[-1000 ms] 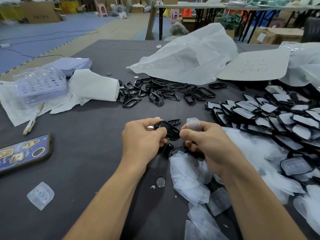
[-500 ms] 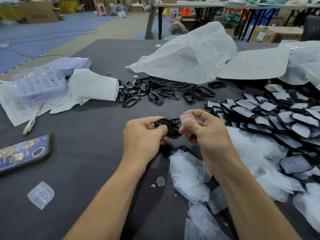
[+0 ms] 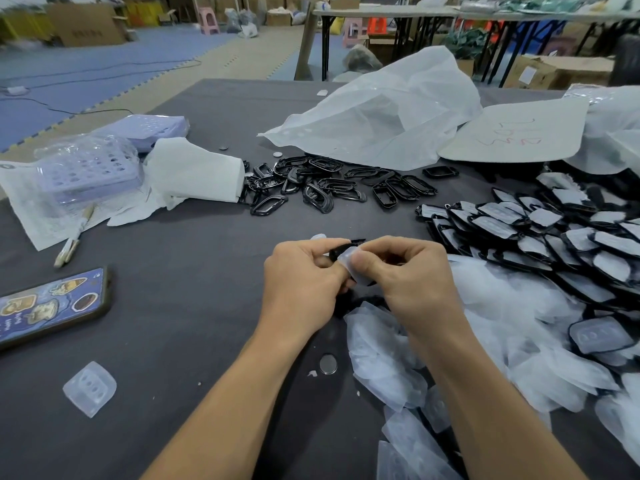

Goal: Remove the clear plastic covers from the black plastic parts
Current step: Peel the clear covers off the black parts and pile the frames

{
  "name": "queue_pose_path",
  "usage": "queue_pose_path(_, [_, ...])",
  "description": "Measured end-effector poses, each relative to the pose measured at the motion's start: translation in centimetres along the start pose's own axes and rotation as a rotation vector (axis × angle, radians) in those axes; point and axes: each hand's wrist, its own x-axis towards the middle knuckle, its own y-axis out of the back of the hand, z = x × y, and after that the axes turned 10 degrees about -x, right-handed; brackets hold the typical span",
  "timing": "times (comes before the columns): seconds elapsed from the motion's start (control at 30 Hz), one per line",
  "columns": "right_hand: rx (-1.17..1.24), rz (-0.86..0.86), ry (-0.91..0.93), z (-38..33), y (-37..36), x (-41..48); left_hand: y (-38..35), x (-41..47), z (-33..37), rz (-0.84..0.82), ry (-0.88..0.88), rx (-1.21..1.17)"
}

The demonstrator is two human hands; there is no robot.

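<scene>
My left hand grips a black plastic part above the middle of the grey table. My right hand pinches a clear plastic cover between thumb and fingers, right against that part. Whether the cover is still attached I cannot tell. Bare black frames lie in a heap behind my hands. At the right lies a spread of black parts with clear covers on them. Loose clear covers are piled under my right forearm.
A phone lies at the left edge, and a single clear cover sits near the front left. A lilac tray in plastic, white paper and a big white bag stand at the back. A coin cell lies between my arms.
My right hand has moved left and down, bringing the clear cover against the black part in my left hand. My left hand has stayed in place.
</scene>
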Motion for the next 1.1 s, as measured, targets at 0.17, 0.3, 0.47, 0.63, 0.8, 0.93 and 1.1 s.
queue_pose_path(0.17, [-0.14,0.107,0.075,0.4,0.0,0.0,0.1,0.1,-0.2,-0.087,-0.004,0.002])
queue_pose_path(0.3, [-0.227,0.182,0.12,0.4,-0.1,0.1,0.1,0.3,-0.3,-0.157,0.025,-0.098])
queue_pose_path(0.47, [-0.235,0.243,0.099,0.6,0.1,0.4,-0.3,0.0,0.0,-0.198,0.045,-0.206])
queue_pose_path(0.63, [-0.184,0.148,0.033,0.9,0.8,1.0,-0.6,-0.4,0.6,-0.179,0.091,-0.287])
queue_pose_path(0.8, [-0.185,0.103,0.041,0.9,1.1,1.1,-0.5,-0.7,1.5,-0.191,0.166,-0.348])
queue_pose_path(0.93, [-0.185,0.094,0.074,0.6,1.0,0.9,-0.4,-0.6,1.6,-0.149,0.22,-0.362])
queue_pose_path(1.1, [-0.044,0.019,-0.034,0.4,1.0,0.7,-0.5,-0.4,1.3,-0.104,0.247,-0.384])
